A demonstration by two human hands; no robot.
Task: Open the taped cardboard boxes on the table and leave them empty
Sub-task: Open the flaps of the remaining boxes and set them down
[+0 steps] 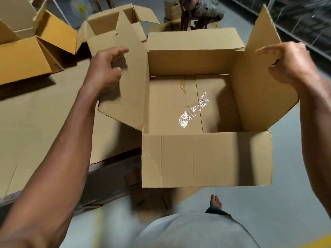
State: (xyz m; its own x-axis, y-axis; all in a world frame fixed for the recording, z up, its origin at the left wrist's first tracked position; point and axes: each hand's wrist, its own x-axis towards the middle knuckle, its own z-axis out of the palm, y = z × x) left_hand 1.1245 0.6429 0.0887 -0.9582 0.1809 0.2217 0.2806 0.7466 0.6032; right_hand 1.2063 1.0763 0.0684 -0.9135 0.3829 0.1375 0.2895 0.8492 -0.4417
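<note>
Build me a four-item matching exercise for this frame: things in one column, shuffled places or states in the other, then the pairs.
Things
1. left hand
2. right hand
3. clear tape
4. yellow boxes

Places or states
A. stuck on the open box's floor
B. holding the box's right flap
C. far left on the table
D. holding the box's left flap

Pairs: 1-D, 2-B, 3-A, 4-C

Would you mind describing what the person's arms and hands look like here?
Both forearms are bare, with no sleeves in view. The left hand and right hand wear no gloves, and no rings, watch or bracelet show. A pale fingernail shows on the left hand.
</note>
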